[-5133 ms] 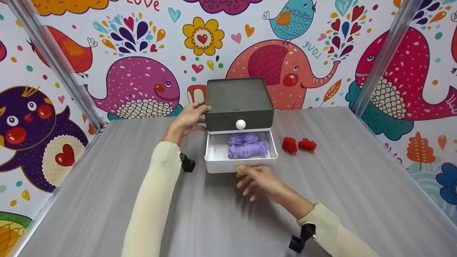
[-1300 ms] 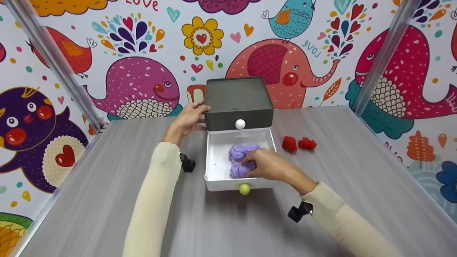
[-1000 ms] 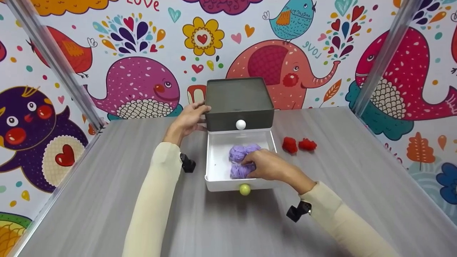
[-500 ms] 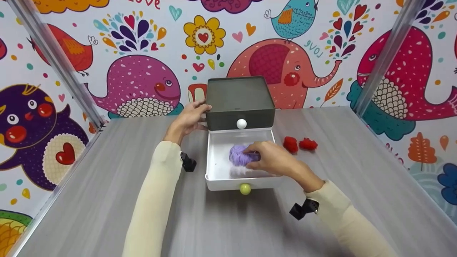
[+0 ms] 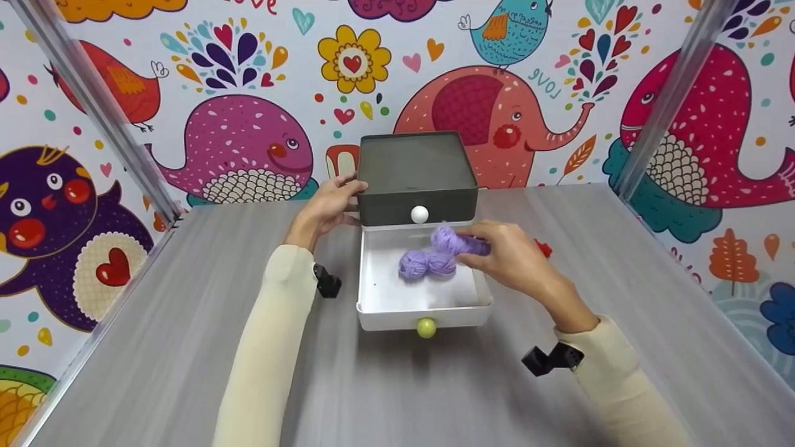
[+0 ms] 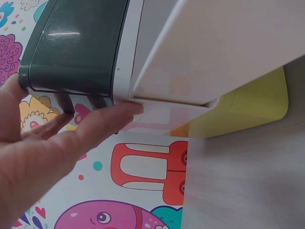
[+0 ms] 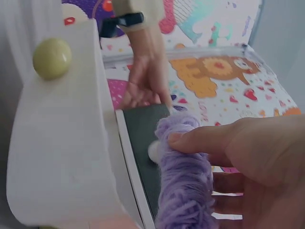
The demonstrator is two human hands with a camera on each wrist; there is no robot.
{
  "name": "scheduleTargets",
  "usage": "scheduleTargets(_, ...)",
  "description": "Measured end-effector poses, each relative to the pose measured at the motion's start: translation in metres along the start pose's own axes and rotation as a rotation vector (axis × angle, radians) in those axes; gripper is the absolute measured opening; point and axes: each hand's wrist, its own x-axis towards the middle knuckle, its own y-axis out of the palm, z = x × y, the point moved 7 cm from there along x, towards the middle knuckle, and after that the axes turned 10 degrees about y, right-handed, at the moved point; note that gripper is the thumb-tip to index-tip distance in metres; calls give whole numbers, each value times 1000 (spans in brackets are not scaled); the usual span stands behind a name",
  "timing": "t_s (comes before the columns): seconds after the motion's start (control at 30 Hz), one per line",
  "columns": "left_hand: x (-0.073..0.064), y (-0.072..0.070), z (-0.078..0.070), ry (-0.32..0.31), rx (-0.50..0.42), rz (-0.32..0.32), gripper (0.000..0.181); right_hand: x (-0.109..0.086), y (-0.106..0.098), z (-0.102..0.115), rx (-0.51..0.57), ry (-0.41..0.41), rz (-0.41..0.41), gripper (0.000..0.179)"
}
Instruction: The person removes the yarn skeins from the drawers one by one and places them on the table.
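My right hand pinches a purple yarn bundle between thumb and fingers, raised over the right side of the pulled-out white drawer. Two more purple yarn balls lie side by side inside the drawer. A yellow-green knob sits on the drawer's front. Above it is a dark drawer box with a white knob. My left hand rests against the box's left side, fingers extended along it in the left wrist view.
Red yarn lies on the table right of the box, mostly hidden behind my right hand. A yellow panel shows under the white drawer in the left wrist view. A printed wall stands behind.
My right hand has let go of the yellow-green knob after drawing the white drawer farther out, then taken one purple yarn bundle and lifted it rightward. The left hand stays at the box.
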Motion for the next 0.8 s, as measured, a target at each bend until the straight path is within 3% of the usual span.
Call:
scheduleTargets(0.2,1,1,0,4,1,11,64,0,-17,-31,39,99,-43,47)
scheduleTargets(0.37,0,1,-2,0,1,13,63,-3,-25,-61,69,205,-13,52)
scheduleTargets(0.8,0,1,-1,-8,-8,10,65,2,-3,-122,95,276,53,49)
